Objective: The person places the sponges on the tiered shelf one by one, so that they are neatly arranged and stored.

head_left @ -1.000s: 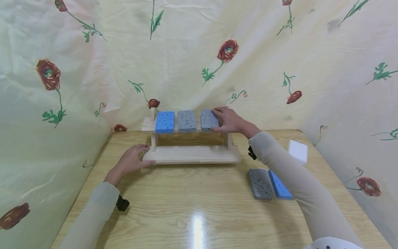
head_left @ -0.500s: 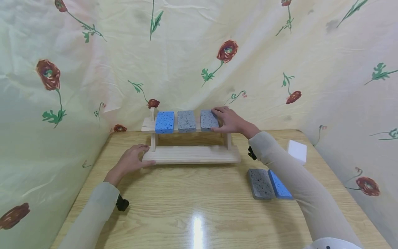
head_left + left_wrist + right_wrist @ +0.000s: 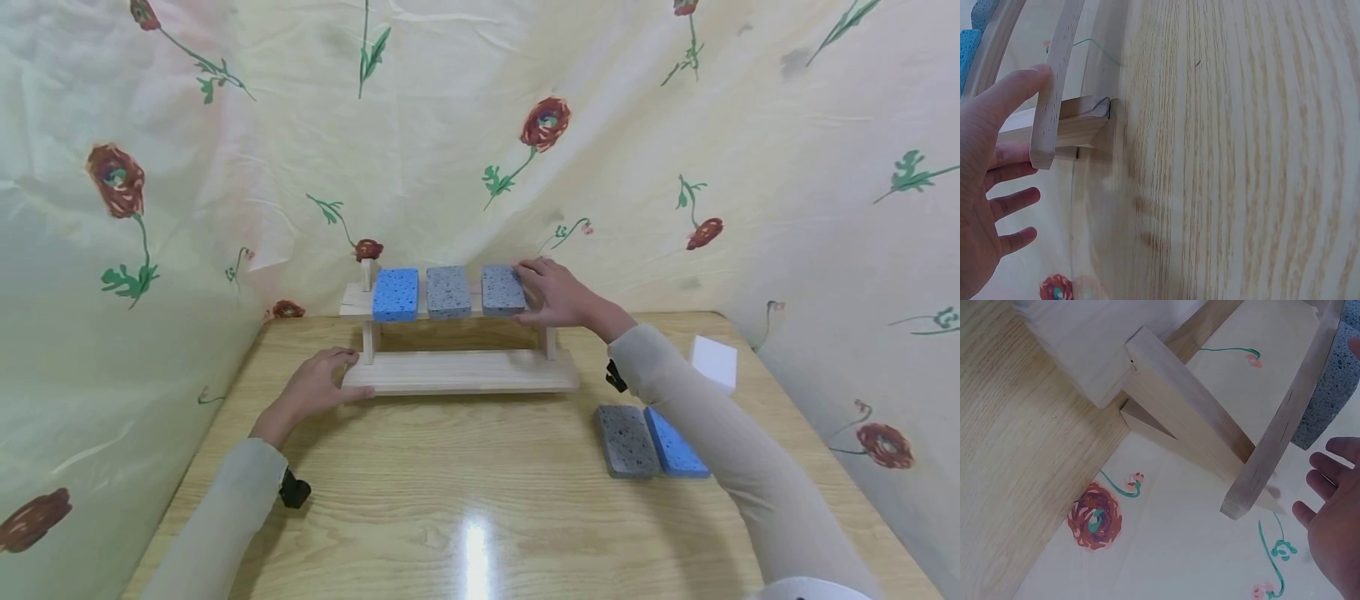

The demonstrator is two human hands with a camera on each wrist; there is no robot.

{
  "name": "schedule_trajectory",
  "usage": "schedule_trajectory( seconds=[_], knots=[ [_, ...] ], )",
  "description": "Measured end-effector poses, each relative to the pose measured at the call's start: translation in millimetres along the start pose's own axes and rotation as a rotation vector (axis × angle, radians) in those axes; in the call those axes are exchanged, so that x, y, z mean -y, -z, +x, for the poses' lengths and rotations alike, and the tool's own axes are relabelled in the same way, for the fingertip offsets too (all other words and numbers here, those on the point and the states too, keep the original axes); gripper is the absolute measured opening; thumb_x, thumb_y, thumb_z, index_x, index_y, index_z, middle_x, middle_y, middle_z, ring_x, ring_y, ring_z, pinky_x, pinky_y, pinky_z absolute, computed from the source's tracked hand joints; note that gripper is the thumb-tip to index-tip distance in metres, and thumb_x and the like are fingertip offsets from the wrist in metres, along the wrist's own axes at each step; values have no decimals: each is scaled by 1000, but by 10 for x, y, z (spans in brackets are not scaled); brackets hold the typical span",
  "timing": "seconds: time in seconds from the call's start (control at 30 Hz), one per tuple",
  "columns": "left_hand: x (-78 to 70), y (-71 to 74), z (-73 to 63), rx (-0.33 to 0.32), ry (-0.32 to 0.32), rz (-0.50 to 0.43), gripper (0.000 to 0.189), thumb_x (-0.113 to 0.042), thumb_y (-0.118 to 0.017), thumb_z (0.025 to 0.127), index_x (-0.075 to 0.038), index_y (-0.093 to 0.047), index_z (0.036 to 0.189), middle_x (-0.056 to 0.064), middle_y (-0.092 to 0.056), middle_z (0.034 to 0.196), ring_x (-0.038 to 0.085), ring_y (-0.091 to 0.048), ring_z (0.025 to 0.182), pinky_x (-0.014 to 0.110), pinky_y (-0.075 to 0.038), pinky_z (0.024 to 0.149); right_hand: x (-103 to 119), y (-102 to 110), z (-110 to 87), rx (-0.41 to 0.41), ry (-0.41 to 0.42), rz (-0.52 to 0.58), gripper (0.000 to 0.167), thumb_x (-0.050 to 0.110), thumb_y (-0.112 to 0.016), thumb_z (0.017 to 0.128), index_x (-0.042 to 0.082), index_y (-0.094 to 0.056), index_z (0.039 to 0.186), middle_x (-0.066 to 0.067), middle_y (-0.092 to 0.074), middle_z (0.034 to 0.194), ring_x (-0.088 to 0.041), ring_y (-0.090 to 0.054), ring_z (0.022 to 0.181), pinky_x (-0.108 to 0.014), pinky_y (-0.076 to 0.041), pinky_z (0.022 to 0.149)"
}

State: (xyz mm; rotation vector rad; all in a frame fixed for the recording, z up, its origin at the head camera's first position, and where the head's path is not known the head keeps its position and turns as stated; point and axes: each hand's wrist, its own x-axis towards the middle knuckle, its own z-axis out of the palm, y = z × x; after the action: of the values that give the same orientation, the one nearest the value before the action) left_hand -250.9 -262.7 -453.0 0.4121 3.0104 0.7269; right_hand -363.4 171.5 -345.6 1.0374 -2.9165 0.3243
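Note:
A two-tier wooden shelf (image 3: 465,372) stands at the back of the table. On its upper board are a blue sponge (image 3: 395,293), a grey sponge (image 3: 448,292) in the middle and another grey sponge (image 3: 502,290) at the right. My left hand (image 3: 318,387) grips the left end of the lower board; in the left wrist view the thumb lies on the board's edge (image 3: 1054,94). Beside the right-hand grey sponge is my right hand (image 3: 558,293), its fingers loosely spread. The right wrist view shows several fingers apart from that speckled sponge (image 3: 1329,394).
On the table (image 3: 405,483) at the right lie a dark grey sponge (image 3: 627,442) and a blue sponge (image 3: 675,446), the latter partly under my right forearm. A white block (image 3: 714,363) sits farther back. Flowered cloth (image 3: 450,150) hangs behind and at both sides.
My right hand has shifted slightly right, away from the right-hand grey sponge. The left hand keeps its grip on the shelf, and the sponges stay in place.

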Motion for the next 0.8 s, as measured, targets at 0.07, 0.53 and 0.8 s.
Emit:
schedule_trajectory(
  seconds=[0.07,0.53,0.8],
  knots=[
    [0,-3,-4,1,-2,1,84,-61,-77,83,0,-61,139,22,-52,151,45,-44,141,63,-38,115,-12,-5,-33,-11,3,-1,97,50,-74,85,0,-32,158,-21,-35,161,-40,-31,149,-59,-26,123],
    [18,-15,-10,8,15,-7,89,-64,-75,83,0,-58,141,23,-49,153,46,-41,143,64,-36,116,-111,-8,-388,-27,21,-1,103,50,-74,85,0,-25,160,-24,-28,164,-44,-26,150,-65,-22,122],
    [20,-9,-22,10,7,-22,87,-62,-75,84,0,-58,142,22,-50,153,46,-42,143,64,-36,116,-163,-45,-616,-50,45,-9,103,49,-74,84,2,-24,161,-22,-28,164,-44,-28,149,-66,-23,120]
  ],
)
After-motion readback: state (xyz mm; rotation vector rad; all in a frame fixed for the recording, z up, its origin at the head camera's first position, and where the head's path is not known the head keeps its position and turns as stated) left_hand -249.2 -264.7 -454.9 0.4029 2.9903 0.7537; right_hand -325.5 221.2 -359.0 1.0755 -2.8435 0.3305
